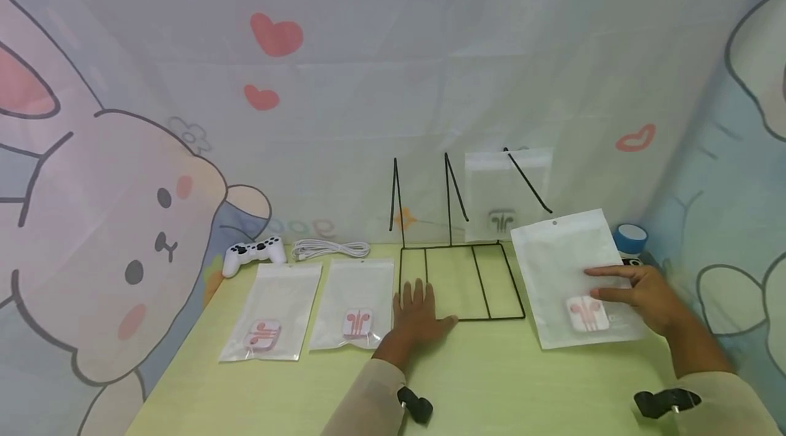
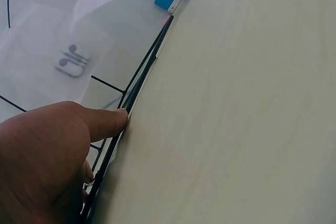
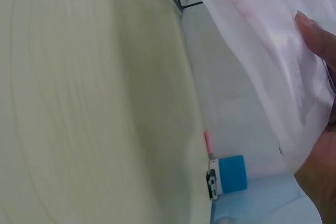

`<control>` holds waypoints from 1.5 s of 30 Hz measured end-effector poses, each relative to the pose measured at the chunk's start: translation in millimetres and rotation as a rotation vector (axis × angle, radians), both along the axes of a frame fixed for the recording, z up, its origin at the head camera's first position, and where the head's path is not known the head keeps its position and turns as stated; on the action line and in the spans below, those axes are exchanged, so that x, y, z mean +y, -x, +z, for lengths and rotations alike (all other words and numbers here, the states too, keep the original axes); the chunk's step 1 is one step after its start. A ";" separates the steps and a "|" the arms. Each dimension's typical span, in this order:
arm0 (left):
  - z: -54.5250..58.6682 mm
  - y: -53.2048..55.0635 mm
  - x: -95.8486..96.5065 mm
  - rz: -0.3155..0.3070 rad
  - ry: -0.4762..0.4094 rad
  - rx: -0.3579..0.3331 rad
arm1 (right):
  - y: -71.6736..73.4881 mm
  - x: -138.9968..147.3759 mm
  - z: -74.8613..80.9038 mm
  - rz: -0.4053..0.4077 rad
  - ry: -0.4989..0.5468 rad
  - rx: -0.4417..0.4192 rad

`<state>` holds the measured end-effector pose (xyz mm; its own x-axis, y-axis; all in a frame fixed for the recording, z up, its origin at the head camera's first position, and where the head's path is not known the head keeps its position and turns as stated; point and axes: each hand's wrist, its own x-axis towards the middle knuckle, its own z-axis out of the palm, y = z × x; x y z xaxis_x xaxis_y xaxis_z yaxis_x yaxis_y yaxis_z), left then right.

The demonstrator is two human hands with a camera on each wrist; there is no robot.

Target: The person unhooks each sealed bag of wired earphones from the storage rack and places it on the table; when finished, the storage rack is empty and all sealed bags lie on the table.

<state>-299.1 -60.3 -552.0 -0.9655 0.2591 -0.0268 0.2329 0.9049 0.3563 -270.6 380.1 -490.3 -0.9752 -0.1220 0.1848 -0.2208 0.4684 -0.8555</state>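
Pouch point(image 1: 549, 265), pinched in the right hand point(image 1: 641, 296), is positioned right of the wire rack point(image 1: 481, 283). Left hand point(image 1: 419, 320), fingers extended, rests on the rack base. Apparent step: hanging; next, align the punched hole point(image 1: 555, 222) with a bare hook point(image 1: 457, 187).

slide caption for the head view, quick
Right hand holds a white pouch while the left hand touches a black wire rack.

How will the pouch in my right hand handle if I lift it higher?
The pouch probably flexes easily: its thin sheet curves in the right wrist view. It may hang bottom-heavy, since the earphone case sits low inside.
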 end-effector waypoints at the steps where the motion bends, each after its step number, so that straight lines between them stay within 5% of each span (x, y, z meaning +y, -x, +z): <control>1: -0.1 -0.2 -0.3 0.000 0.002 -0.002 | 1.4 1.1 -1.5 -0.003 -0.007 -0.016; 10: -0.4 0.5 0.0 0.009 0.014 -0.004 | 5.2 2.4 -9.2 -0.036 -0.044 -0.189; 24: -0.8 -1.6 0.6 -0.001 0.000 -0.023 | 3.7 -1.3 -36.2 -0.085 0.013 -0.296; 45: 3.4 -3.9 -0.7 -0.001 -0.020 -0.029 | 5.9 -1.7 -66.4 -0.107 0.011 -0.215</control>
